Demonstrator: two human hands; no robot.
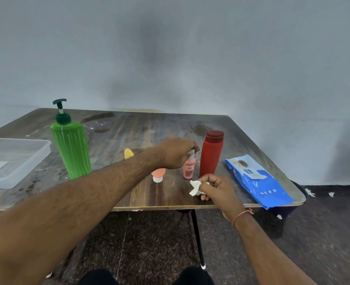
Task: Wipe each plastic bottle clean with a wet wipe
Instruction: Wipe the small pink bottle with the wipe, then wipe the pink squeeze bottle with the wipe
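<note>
My left hand [175,153] reaches across the table and grips the top of a small pink bottle [189,168], which stands upright on the wood. My right hand [217,188] is closed on a crumpled white wet wipe [195,188] just in front of that bottle. A red bottle [210,154] stands right beside the pink one. A tall green pump bottle [71,147] stands at the left. An orange tube [158,174] with a white cap stands under my left wrist. A yellow item [128,154] peeks out behind my left forearm, mostly hidden.
A blue wet wipe pack [258,181] lies at the table's right front corner. A clear plastic tray [11,161] sits at the far left. The wooden table [128,132] stands against a grey wall; its front edge is close to my wrists.
</note>
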